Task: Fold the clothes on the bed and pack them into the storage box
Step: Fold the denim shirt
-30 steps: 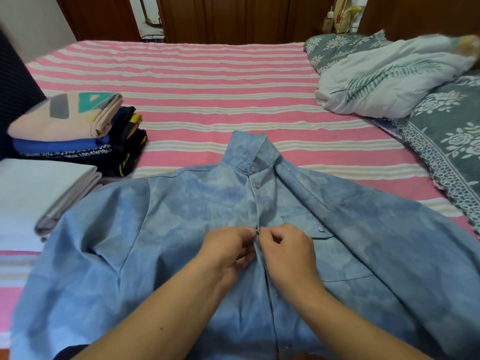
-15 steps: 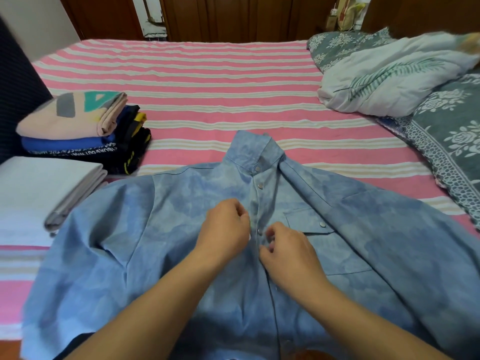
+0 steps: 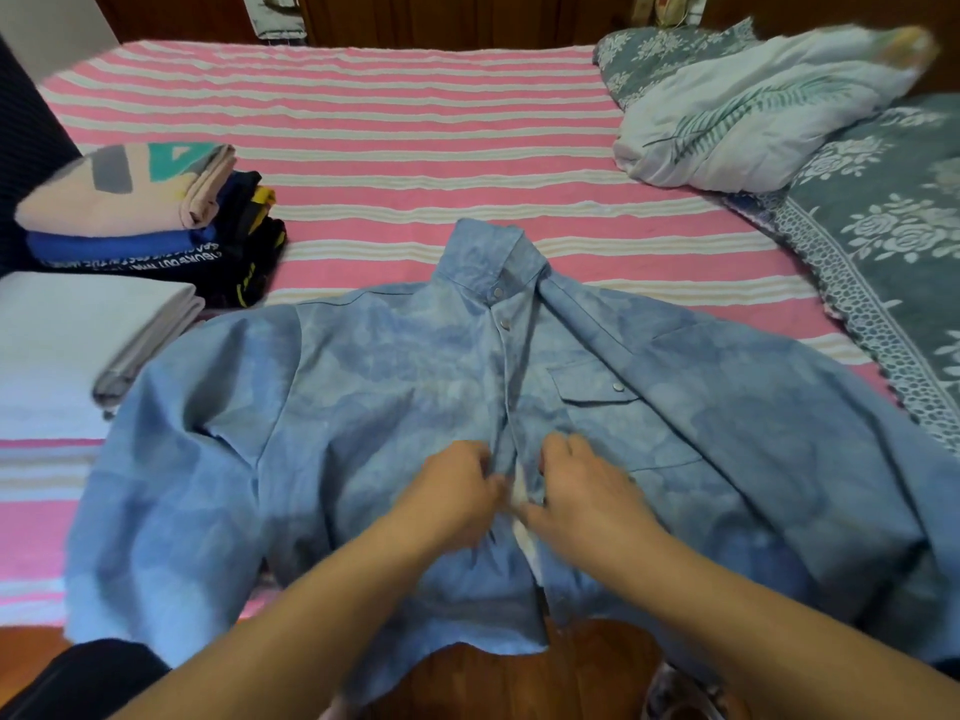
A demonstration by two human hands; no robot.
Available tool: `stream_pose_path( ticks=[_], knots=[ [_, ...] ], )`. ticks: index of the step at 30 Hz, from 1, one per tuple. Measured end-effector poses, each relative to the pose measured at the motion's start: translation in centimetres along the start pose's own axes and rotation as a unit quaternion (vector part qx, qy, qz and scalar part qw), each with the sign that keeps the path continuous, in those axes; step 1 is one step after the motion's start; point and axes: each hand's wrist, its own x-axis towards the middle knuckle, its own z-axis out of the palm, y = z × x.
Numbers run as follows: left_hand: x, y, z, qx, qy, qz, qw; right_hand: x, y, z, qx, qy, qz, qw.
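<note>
Both hands are down low on the blue shirt, which is spread front-up on the near side of the bed, hem hanging over the edge. Left hand and right hand each have a closed grip pinching one side of the front opening. Folded clothes stack sits further back left, pillows far right.

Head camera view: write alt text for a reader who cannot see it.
Two bare hands, left hand and right hand, pinch the front placket of a blue shirt spread flat on a pink striped bed, closing its snaps. A stack of folded clothes sits at the left, and a white leaf-print pillow at the right.
</note>
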Motion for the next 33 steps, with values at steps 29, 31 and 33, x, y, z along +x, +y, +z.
stream_pose_path(
  ticks=[29, 31, 33],
  knots=[
    [-2.9, -2.4, 0.2, -0.048, 0.031, 0.001, 0.998, -3.1, -0.4, 3.0, 0.389, 0.112, 0.135, 0.904],
    [-3.0, -3.2, 0.2, 0.036, 0.052, 0.018, 0.998, -3.2, -0.6, 3.1, 0.368, 0.105, 0.121, 0.916],
    [-3.5, -3.0, 0.5, 0.058, 0.032, 0.016, 0.998, -3.0, -0.8, 3.2, 0.351, 0.105, 0.116, 0.923]
  ],
)
